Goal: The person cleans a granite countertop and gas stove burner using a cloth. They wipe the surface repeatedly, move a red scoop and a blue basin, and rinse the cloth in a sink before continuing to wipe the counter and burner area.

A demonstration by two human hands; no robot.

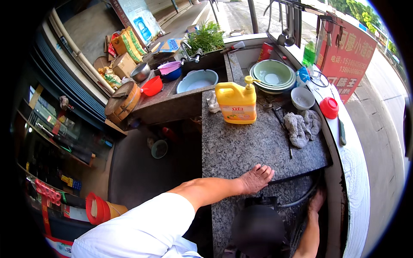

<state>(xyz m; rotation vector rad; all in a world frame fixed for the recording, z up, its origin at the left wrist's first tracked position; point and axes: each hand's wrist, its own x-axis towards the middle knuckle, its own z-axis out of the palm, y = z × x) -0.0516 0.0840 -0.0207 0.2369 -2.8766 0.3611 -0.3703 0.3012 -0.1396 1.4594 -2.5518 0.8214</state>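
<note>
My left hand [257,179] rests on the speckled granite countertop [232,154], beside the dark edge of the raised slab. It holds nothing that I can see. My right hand [317,199] reaches down into the shadowed recess along the low wall, close to a grey hose [295,202]. Its fingers are partly hidden, so a grip cannot be made out. Between my forearms sits a dark, blurred round object [258,229] on the lower surface. Farther along the counter stands a yellow pump jug of detergent [237,109].
Crumpled grey rags [298,130], a white bowl [302,98] and stacked green bowls [272,72] occupy the counter's far right. On the white ledge [356,180] lie a red bowl [329,108] and a green-handled knife [342,132]. A sink holds a blue basin [197,80].
</note>
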